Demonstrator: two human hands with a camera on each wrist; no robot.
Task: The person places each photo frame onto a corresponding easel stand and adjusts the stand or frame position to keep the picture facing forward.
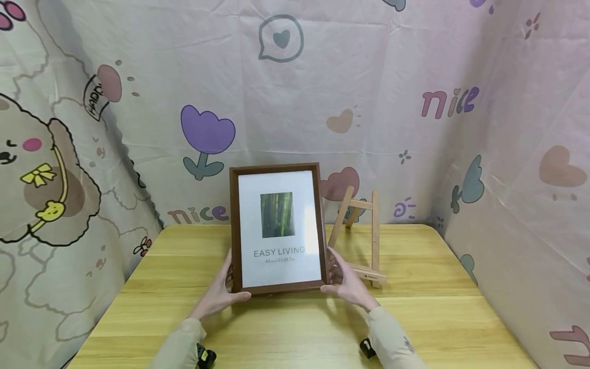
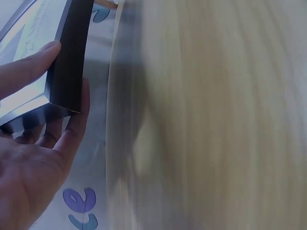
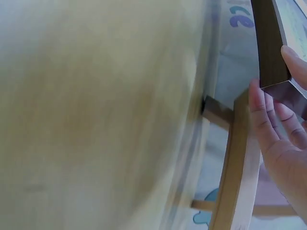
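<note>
A brown picture frame (image 1: 281, 179) stands nearly upright and faces me, tilted slightly to one side. Behind its pane is a white sheet with a bamboo picture and the words EASY LIVING. My left hand (image 1: 220, 292) grips the lower left corner, its thumb over the front and its fingers around the side and back. At the opposite lower corner, my right hand (image 1: 346, 284) holds on the same way. Both wrist views show backdrop cloth between the frame's bottom edge (image 2: 67, 72) and the table, so it is held up off the tabletop.
A small wooden easel (image 1: 375, 236) stands on the table just right of the frame, partly hidden by it and my right hand. The wooden table (image 1: 415, 318) reaches back to a patterned cloth backdrop (image 1: 286, 102), with more cloth on both sides.
</note>
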